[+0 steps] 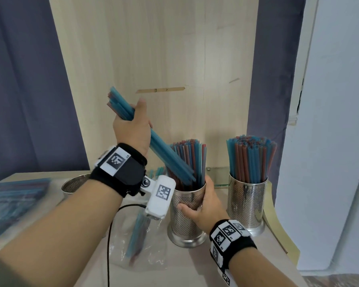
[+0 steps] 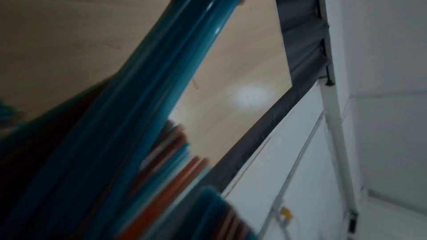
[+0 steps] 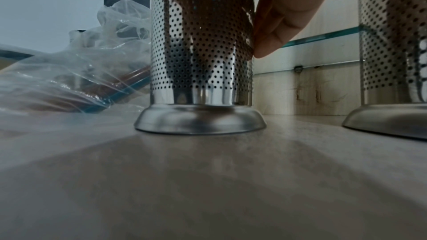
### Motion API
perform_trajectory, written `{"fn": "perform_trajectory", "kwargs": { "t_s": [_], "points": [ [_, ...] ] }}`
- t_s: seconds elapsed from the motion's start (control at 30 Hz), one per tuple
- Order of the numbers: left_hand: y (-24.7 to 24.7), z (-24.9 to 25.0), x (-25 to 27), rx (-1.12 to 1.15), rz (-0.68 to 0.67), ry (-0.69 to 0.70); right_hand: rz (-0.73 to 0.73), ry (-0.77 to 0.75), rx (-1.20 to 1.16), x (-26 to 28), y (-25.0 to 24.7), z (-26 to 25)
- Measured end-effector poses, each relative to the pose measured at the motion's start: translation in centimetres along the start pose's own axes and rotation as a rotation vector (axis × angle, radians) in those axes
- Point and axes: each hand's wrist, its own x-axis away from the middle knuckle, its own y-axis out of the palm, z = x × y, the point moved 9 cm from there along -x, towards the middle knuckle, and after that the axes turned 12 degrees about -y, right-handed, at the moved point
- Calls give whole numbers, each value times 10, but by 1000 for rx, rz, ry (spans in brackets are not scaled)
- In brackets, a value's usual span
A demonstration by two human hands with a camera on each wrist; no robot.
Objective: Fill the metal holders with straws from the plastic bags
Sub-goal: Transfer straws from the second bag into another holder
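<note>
Left hand [image 1: 132, 125], frame centre: fingers wrapped round a slanted straw bundle [image 1: 166, 156], tips at the crowded middle holder [image 1: 187, 214]. Right hand [image 1: 203, 208] grips that holder on the desk [image 1: 195, 266]. Risk: packed straws block entry; bundle buckles, spills.

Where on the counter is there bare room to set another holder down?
Bare counter lies in front of the middle holder and right holder, beside the right hand. The left is crowded: plastic bag, straw packs, empty holder. The gap between the two filled holders is narrow.
</note>
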Motion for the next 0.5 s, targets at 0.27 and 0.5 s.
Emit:
{"fn": "perform_trajectory", "kwargs": {
  "t_s": [0.27,0.5],
  "points": [
    [-5,-44,11,-329,-53,58,0,-13,15,-1,0,0],
    [10,-54,30,-441,-201,101,12,-29,27,-1,-1,-2]
  ]
}}
